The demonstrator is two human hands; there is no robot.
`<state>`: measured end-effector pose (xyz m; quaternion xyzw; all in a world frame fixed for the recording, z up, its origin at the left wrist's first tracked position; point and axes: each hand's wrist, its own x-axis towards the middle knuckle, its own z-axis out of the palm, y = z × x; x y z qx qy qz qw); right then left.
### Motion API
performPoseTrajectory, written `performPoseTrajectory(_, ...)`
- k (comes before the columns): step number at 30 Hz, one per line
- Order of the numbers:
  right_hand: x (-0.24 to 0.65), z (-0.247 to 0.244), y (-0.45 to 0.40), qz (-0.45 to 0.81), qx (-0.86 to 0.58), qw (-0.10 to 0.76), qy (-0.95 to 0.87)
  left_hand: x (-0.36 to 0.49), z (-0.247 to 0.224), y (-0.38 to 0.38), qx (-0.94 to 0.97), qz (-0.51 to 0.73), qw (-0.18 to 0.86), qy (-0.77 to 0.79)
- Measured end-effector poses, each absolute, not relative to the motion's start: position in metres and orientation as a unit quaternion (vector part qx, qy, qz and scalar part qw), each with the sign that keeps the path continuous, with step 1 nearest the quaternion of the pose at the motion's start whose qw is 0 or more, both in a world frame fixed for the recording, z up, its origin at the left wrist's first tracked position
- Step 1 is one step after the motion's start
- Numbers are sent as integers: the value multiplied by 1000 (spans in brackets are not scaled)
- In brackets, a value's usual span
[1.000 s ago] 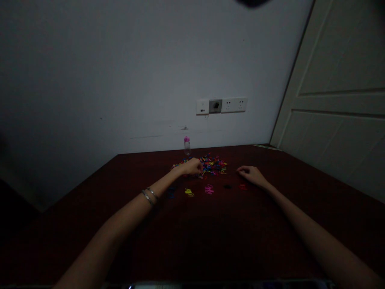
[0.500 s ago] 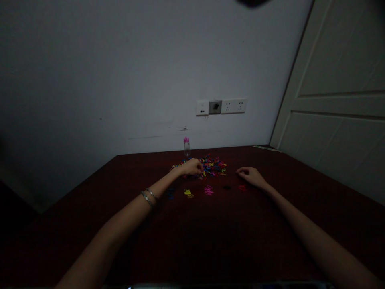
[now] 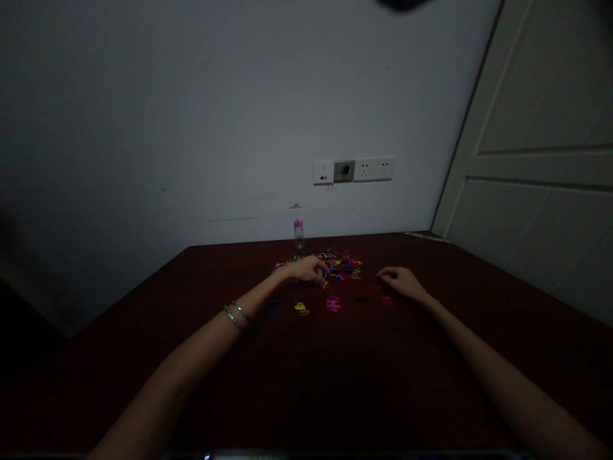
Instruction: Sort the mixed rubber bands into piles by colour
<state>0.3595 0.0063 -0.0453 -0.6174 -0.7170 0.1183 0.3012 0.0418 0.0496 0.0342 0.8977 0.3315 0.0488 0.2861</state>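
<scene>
My left hand [image 3: 310,269] reaches from the left over the front of a pile of multicoloured paper clips [image 3: 342,263]. Its index finger is stretched out over the clips, with the thumb lower and apart; no clip shows clearly between them. To the right of the pile, my right hand [image 3: 401,282] rests on the table, thumb and index fingertips brought together. Whatever they may hold is too small and dark to make out. Small groups lie in a row nearer me: blue clips [image 3: 272,308], yellow clips [image 3: 301,308], pink clips [image 3: 333,303], black clips [image 3: 363,299] and red clips [image 3: 385,299].
Behind the pile stands a clear bottle [image 3: 299,238] with a pink top, close to the wall. The dark red table [image 3: 306,383] meets a wall with socket plates [image 3: 373,168]. A pale panelled door [image 3: 536,211] is on the right. The light is dim.
My left hand has shifted slightly right and its index finger has stretched out from a curled position. My right hand keeps its place and pose.
</scene>
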Motion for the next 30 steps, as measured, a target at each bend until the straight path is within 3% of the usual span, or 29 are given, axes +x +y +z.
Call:
performPoseTrajectory(11,359,-43,3,113,-624,291,-716,53,34,24,893,-24,344,290)
performPoseTrajectory(15,359,-43,4,112,-630,285,-714,50,31,32,880,4,376,290)
performPoseTrajectory(22,359,-43,3,110,-618,304,-716,17,24,77,809,242,364,393)
performPoseTrajectory(26,358,-44,4,113,-625,303,-711,-19,10,99,685,431,310,499)
performPoseTrajectory(30,359,-47,6,114,-624,309,-708,-59,-12,110,546,536,289,576)
